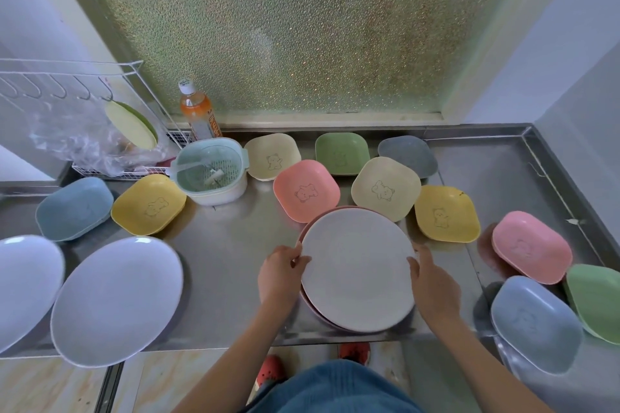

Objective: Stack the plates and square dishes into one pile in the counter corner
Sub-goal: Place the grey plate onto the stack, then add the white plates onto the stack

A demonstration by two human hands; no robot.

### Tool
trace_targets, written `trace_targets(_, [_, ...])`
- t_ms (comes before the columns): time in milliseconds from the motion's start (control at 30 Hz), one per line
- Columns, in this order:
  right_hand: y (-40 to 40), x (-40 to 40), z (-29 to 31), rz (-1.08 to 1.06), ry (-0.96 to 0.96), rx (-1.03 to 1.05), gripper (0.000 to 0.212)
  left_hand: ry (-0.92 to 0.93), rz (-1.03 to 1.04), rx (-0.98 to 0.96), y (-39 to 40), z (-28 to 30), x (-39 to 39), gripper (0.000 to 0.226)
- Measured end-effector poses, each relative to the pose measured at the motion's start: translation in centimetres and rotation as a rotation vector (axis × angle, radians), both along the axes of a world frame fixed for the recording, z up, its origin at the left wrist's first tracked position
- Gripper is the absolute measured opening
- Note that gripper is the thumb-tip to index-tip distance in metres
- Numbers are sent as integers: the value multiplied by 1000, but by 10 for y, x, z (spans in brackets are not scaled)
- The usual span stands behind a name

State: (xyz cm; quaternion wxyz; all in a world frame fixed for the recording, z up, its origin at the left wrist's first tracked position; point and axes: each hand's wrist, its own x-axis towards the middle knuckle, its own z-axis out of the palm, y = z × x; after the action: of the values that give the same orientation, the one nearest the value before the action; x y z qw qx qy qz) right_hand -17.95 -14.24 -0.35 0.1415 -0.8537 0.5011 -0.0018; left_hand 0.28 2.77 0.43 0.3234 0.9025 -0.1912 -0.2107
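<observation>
A cream round plate (pixel 357 270) lies on top of a pink plate (pixel 310 308) near the steel counter's front edge. My left hand (pixel 280 273) grips its left rim and my right hand (pixel 432 282) grips its right rim. Two pale round plates sit at the left, one (pixel 117 298) beside another (pixel 27 285). Square dishes lie scattered behind and to the sides: pink (pixel 307 189), cream (pixel 385 188), yellow (pixel 446 213), green (pixel 342 152), grey (pixel 407 154), cream (pixel 271 156), yellow (pixel 147 203), blue (pixel 73 208), and at the right pink (pixel 531 246), blue (pixel 535 323) and green (pixel 595 302).
A white-and-green strainer tub (pixel 211 171) stands behind the yellow dish. An orange drink bottle (pixel 198 112) and a wire rack (pixel 84 100) with a plastic bag occupy the back left. The counter's far right corner (pixel 496 157) shows bare steel. A frosted window runs along the back.
</observation>
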Motion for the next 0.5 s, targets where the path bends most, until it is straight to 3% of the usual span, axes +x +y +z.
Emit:
trace_targets(233, [8,2,1,-51,-130,-65,29,16,-27,36,5,5,7,24])
trace_targets(333, [17,14,3,55,-126,-127,22,-5,-23,101,18,6,16,30])
trace_targets(500, [49,82,22,394,-321,-199,31,-69,123,182,75,-4,38,26])
